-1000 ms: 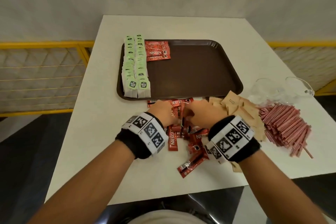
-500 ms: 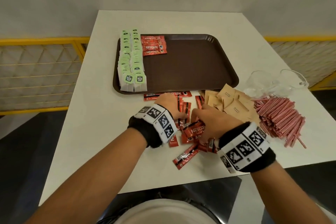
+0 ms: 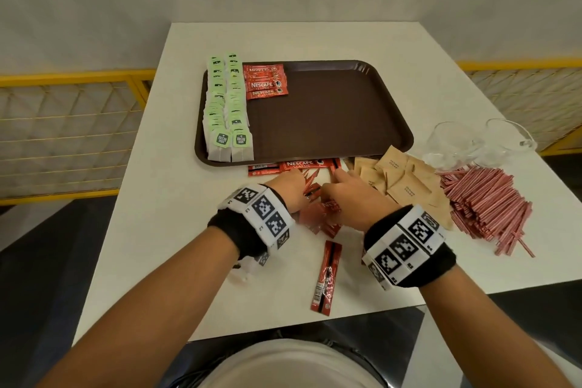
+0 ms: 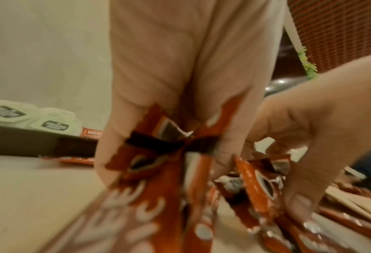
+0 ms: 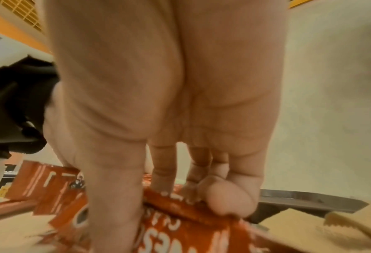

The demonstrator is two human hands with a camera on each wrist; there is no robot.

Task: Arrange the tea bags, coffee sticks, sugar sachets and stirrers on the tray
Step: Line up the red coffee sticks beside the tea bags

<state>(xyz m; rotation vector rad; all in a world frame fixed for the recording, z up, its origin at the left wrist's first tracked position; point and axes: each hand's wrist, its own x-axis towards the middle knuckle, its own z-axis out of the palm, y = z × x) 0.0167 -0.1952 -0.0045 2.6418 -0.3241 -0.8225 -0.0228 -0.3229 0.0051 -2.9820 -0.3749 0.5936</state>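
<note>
Both hands are gathering loose coffee sticks just near the tray: left hand gripping several, right hand pinching more. The slippery bunch is likely fanning out and spilling.

Left hand: forearm bare, reaching forward from the near edge of the desk; black wristband with white marker blocks; back of hand up; fingers curled round a bunch of coffee sticks.
Right hand: forearm bare, angled inward toward the left hand, the two nearly touching; same kind of wristband; fingers bent downward, thumb and fingertips pinching a coffee stick.
</note>
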